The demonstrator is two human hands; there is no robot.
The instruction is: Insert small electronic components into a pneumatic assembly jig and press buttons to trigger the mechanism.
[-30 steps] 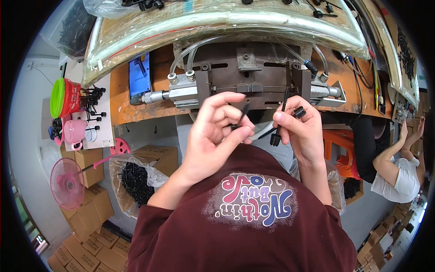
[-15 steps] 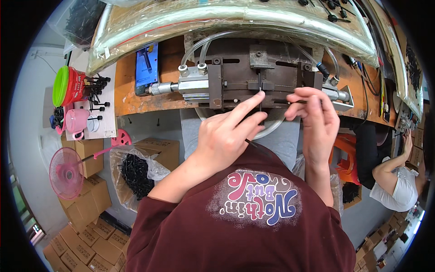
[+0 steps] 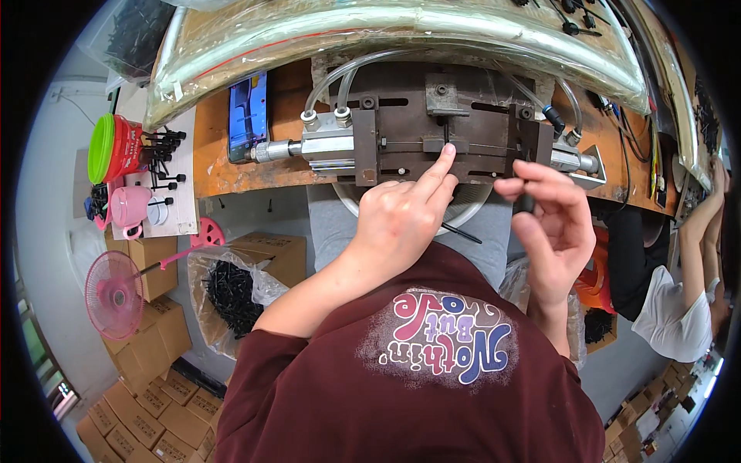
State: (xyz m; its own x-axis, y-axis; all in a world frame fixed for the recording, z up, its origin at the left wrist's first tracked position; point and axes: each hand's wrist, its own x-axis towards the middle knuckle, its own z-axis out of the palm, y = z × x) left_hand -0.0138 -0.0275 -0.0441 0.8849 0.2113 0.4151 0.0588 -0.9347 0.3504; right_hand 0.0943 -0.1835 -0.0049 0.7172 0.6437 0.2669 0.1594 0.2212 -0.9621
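Observation:
My left hand (image 3: pixel 409 212) reaches over the dark metal clamping fixture (image 3: pixel 401 85) on the bench. Its index finger is stretched out, the tip touching a thin black part (image 3: pixel 445 133) in the small centre block. The other fingers are curled in, and a slim black rod (image 3: pixel 463 233) sticks out from beneath them; their grip on it is hidden. To the right, my right hand (image 3: pixel 557 231) is raised off the fixture's near edge. Its fingers and thumb are bent around a small dark piece (image 3: pixel 525 202), mostly covered and too unclear to name.
Air cylinders (image 3: pixel 330 147) with clear hoses flank the fixture. A phone (image 3: pixel 248 116) lies left of it. Beyond are a green-rimmed red tub (image 3: pixel 116 147) and pink cup (image 3: pixel 130 207). A bag of black parts (image 3: pixel 231 297) stands below left. Another person (image 3: pixel 675 309) sits at right.
My left index fingertip has moved slightly up onto the centre block, and the rod beneath that hand has shifted right. My right hand has moved right and lower, its fingers more bent.

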